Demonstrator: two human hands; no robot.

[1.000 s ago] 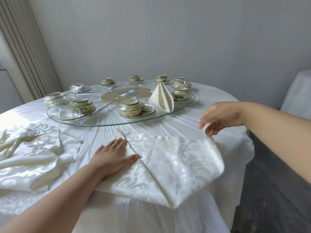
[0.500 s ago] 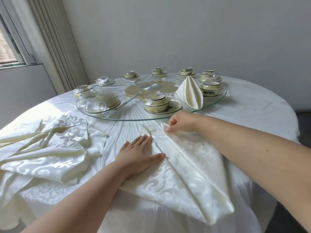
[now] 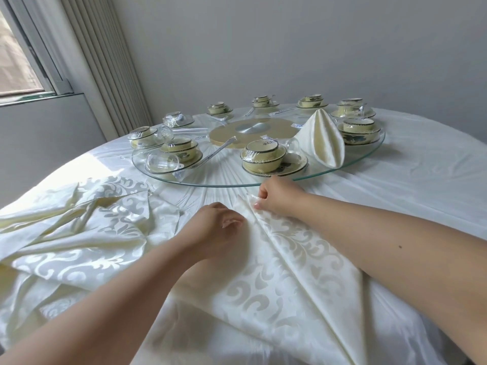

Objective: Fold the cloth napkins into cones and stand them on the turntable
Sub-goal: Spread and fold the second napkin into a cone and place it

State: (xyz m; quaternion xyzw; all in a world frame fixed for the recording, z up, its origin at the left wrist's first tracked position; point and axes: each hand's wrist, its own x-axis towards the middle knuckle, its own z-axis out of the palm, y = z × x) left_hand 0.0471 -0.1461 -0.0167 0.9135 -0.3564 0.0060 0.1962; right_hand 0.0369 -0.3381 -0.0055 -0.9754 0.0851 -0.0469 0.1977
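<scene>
White tablecloth [image 3: 421, 196], one cone [image 3: 322, 139] up on the turntable [image 3: 218, 181] — we're pinching the next napkin [image 3: 284, 272], left hand [image 3: 216, 227] and right hand [image 3: 276, 197], more waiting.

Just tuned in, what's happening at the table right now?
A person is folding a cream patterned napkin on the white tablecloth. The right hand pinches its top corner near the glass turntable, and the left hand grips the fold beside it. One finished cone napkin already stands on the turntable among wrapped bowl sets. More unfolded napkins lie to the left.
</scene>
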